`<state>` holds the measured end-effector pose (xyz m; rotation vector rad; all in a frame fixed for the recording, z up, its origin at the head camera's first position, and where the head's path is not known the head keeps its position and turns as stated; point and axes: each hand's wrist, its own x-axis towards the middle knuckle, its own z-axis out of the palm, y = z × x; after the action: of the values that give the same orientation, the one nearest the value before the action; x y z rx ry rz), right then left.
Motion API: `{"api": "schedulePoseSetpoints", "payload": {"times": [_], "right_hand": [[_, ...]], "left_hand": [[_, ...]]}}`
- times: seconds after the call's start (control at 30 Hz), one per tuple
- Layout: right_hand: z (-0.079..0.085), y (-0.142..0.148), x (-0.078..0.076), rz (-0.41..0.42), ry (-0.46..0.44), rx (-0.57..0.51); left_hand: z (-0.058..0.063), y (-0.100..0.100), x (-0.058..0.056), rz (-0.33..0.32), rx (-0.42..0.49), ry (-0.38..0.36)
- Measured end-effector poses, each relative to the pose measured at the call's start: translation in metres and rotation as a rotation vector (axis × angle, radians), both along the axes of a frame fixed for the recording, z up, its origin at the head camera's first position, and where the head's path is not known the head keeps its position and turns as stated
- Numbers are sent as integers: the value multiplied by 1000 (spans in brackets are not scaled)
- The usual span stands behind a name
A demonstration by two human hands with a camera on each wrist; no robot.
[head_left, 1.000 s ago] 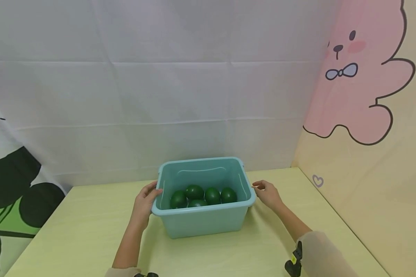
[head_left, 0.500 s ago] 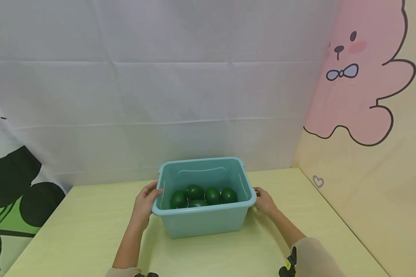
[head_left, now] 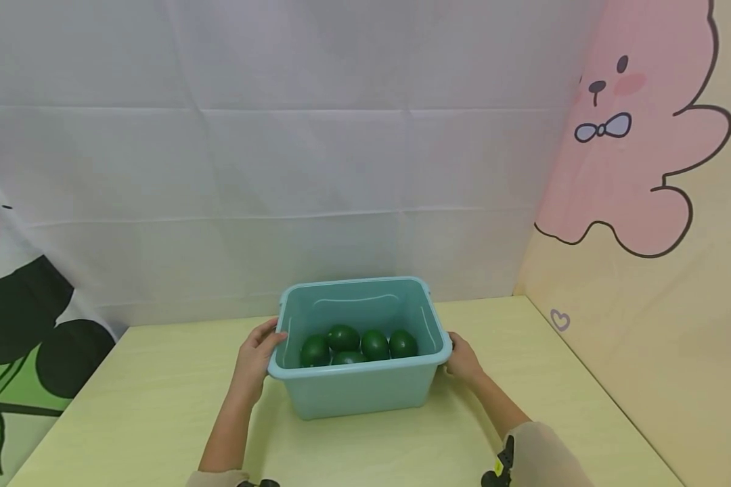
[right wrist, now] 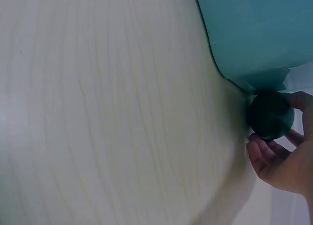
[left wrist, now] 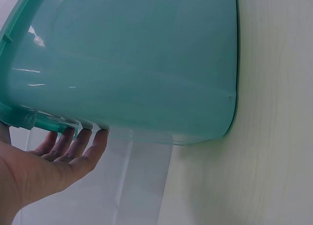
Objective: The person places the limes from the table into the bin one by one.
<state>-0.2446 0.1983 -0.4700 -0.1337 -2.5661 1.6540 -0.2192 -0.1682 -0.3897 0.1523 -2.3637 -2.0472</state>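
Observation:
A light teal plastic bin [head_left: 359, 389] stands on the table, with several smooth, dark green avocados [head_left: 374, 345] lying in it. At the bin's left end, my left hand [head_left: 254, 358] grips the rim, thumb over the edge and fingers against the outside; the left wrist view shows those fingers [left wrist: 93, 151] under the rim. My right hand [head_left: 465, 358] is at the right end, partly hidden behind the rim. In the right wrist view it holds one more dark green avocado [right wrist: 270, 115] between thumb and fingers, close against the bin's outer wall.
The pale yellow table [head_left: 158, 399] meets a creased white cloth [head_left: 304, 162] at the back. A cream wall with a pink bear print [head_left: 627, 162] rises on the right. At the left hangs a panel with dark printed shapes [head_left: 73, 358].
My right hand has moved left and slightly down, tucking its fingers beneath the rim at the bin's right end. My left hand and the bin have hardly moved.

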Motion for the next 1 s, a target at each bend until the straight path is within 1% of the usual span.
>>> {"api": "schedulePoseSetpoints", "payload": {"times": [0.13,0.27,0.47,0.67,1.0], "right_hand": [[-2,2,-2,-19,-15,2],[0,6,-2,-22,-31,-16],[6,16,-3,-23,-24,43],[17,26,0,2,-36,78],[41,39,5,12,-2,99]], "left_hand": [[0,-1,1,-5,-1,3],[0,-1,1,-8,3,3],[0,-1,1,-7,14,2],[0,-1,1,-9,19,3],[0,-1,1,-11,9,5]]}}
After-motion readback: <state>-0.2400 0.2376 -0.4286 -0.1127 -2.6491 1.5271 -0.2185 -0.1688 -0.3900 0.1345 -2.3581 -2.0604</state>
